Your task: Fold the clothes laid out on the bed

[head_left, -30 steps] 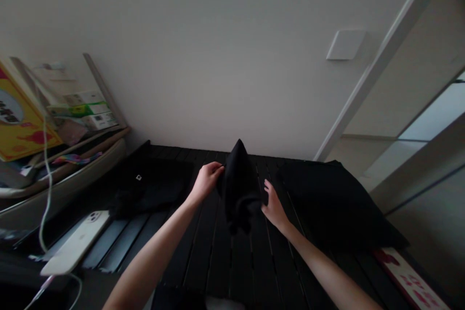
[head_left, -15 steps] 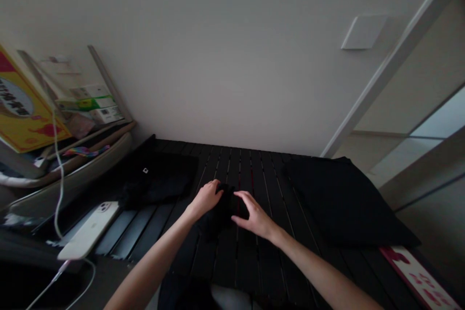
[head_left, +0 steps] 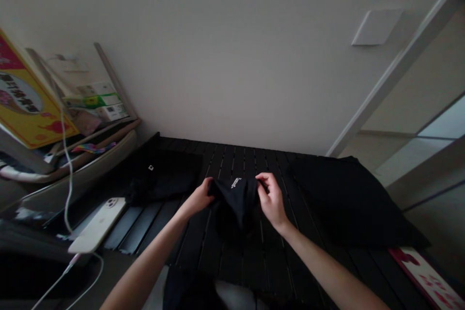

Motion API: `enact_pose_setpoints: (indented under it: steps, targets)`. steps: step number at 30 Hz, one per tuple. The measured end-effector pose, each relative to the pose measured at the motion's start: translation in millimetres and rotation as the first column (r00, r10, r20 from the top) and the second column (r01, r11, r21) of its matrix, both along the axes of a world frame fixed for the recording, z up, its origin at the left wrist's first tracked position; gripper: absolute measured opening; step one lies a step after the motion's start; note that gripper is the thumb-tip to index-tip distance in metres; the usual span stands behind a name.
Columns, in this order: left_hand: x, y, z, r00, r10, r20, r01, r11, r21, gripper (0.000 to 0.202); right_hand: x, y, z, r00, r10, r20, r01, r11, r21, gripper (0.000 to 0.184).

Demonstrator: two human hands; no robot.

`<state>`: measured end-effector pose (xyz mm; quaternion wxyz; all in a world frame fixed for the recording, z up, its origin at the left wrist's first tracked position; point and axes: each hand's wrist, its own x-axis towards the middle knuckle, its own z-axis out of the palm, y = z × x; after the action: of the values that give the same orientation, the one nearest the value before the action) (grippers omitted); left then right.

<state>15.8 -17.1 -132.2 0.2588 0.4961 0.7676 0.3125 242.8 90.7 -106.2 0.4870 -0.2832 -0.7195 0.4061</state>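
Two bare forearms reach up from the bottom of the view and angle inward, the left forearm from the lower left and the right forearm from the lower right. The left hand lies low and turned inward, its fingers closed in a pinch, with the wrist nearly straight. The right hand stands more upright, its wrist bent back and its fingers curled over inward in a grip. The two hands are level with each other and well apart, their fingertips facing across the gap.
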Motion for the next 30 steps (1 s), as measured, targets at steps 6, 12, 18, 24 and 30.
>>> enact_pose_setpoints:
  steps: [6,12,18,24,30]
  targets:
    - [30.6,-0.5,22.6,0.988,-0.026,0.154,-0.016,0.963,0.270,0.070,11.4,18.4,30.5,0.996,-0.084,0.024,0.083,0.995,0.059,0.014]
    - [86.4,-1.2,47.3,0.953,-0.276,0.129,0.230,0.930,0.288,0.055,8.3,13.4,28.3,0.994,0.029,0.107,-0.030,0.999,0.015,0.021]
    - [58.4,15.4,36.3,0.973,0.052,-0.223,-0.004,0.977,0.212,0.018,32.3,24.2,26.3,0.908,0.180,0.379,-0.201,0.979,0.016,0.045]
    - [35.7,11.9,46.9,0.969,0.196,-0.148,-0.138,0.934,0.330,0.025,54.6,57.7,9.5,0.827,-0.020,0.562,-0.085,0.983,0.160,0.027]
    - [28.2,-16.3,100.7,0.955,-0.281,-0.096,0.287,0.956,0.056,0.037,67.8,67.2,38.5,0.967,0.106,0.232,-0.102,0.994,-0.028,0.014]
